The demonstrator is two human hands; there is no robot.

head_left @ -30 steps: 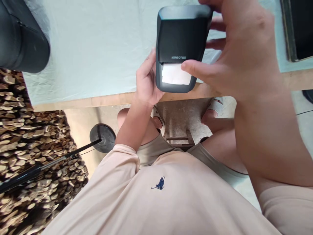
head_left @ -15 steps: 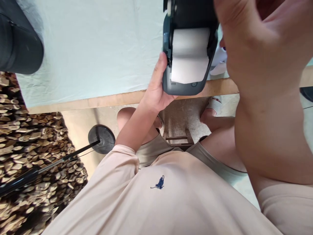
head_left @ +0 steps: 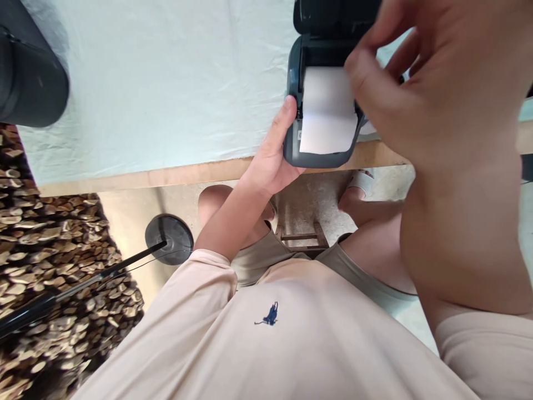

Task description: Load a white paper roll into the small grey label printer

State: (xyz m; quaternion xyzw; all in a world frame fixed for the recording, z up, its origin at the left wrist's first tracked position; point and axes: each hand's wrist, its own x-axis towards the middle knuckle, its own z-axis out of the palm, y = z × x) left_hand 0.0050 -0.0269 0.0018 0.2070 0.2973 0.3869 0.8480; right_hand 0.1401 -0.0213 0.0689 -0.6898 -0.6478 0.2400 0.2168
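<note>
My left hand [head_left: 272,158] grips a small dark grey portable receipt printer [head_left: 316,160] from its left side and below, thumb along its edge. The printer is held over the table's front edge, with its black lid [head_left: 328,18] swung up and back. A white paper roll [head_left: 328,108] sits in its bay, and the loose end hangs over the front face. My right hand [head_left: 400,72] is at the upper right of the printer, its thumb and forefinger curled together beside the roll. Whatever is between those fingertips is hidden.
A pale blue sheet covers the table [head_left: 166,83], which has a bare wooden front edge. A dark cylindrical case [head_left: 33,78] stands at the far left. Below are a round black stand base [head_left: 169,239] with a pole, stacked firewood [head_left: 62,250] and a wooden stool [head_left: 303,236].
The printer has shifted slightly down and right in view, and its lid now leans farther back. My right hand has come from the lid area to beside the paper roll, fingers curling in.
</note>
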